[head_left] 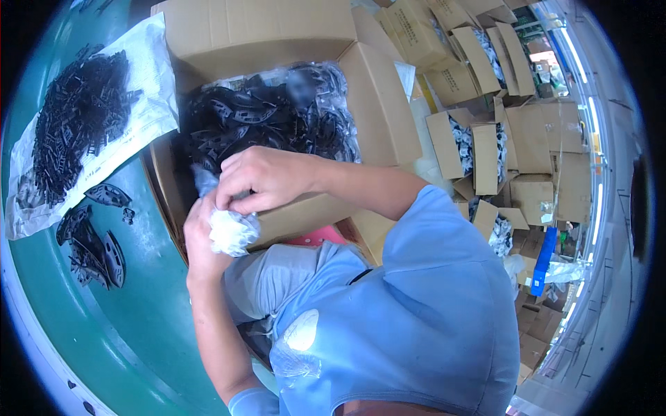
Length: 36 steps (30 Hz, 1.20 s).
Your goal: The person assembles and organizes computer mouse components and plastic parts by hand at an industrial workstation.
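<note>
Together, left hand (201, 239) and right hand (260, 177) pinch tight on a crumpled clear plastic bag (231, 231).

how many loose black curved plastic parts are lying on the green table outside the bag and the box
About 5: one black curved part lies alone by the plastic sheet; roughly four overlap in a pile below it. Some may be hidden underneath.

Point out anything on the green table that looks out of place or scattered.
A few curved black plastic parts lie loose on the green table, apart from the heap of small black pieces on its white bag. Nothing looks spilled or broken.
</note>
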### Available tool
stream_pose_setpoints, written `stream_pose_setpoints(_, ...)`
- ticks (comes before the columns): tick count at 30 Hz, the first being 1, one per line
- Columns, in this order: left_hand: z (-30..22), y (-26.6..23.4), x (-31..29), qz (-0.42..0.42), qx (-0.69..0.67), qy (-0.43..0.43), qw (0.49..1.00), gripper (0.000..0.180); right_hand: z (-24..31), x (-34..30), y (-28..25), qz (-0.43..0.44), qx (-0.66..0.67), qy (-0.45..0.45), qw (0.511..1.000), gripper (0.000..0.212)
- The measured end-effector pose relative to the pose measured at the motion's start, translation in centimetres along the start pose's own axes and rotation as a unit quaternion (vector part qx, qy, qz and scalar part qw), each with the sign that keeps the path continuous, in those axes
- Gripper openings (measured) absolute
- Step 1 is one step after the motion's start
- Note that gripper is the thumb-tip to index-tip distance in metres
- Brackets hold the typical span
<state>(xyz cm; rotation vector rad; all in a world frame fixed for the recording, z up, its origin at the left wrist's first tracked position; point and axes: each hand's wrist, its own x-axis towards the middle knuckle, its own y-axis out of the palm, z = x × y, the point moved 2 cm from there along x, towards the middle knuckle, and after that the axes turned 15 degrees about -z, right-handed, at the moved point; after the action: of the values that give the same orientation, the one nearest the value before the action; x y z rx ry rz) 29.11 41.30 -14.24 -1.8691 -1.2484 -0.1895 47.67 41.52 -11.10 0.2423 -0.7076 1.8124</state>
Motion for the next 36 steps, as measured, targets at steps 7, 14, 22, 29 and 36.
stream_pose_setpoints(7,-0.5,-0.5,0.0,-0.022,-0.028,-0.202,0.979,0.095,-3.3,-2.4,-7.7,-0.036,-0.242,0.025,0.969,0.010)
stream_pose_setpoints(14,0.2,-0.5,0.0,0.007,-0.080,-0.287,0.955,0.084,-0.1,-2.2,-2.7,0.028,-0.064,0.065,0.995,0.011)
stream_pose_setpoints(22,0.5,-1.4,0.1,-0.019,-0.045,-0.123,0.991,0.020,-10.2,-7.3,-8.8,-0.237,-0.179,0.304,0.905,0.020)
stream_pose_setpoints(29,1.0,-1.0,0.0,-0.005,-0.053,-0.126,0.991,0.021,-18.9,-19.0,-15.6,-0.198,-0.594,0.407,0.665,0.027)
stream_pose_setpoints(36,0.2,-1.1,0.5,-0.069,-0.022,-0.208,0.975,0.029,-17.2,-17.2,-17.4,-0.349,-0.395,0.396,0.752,0.019)
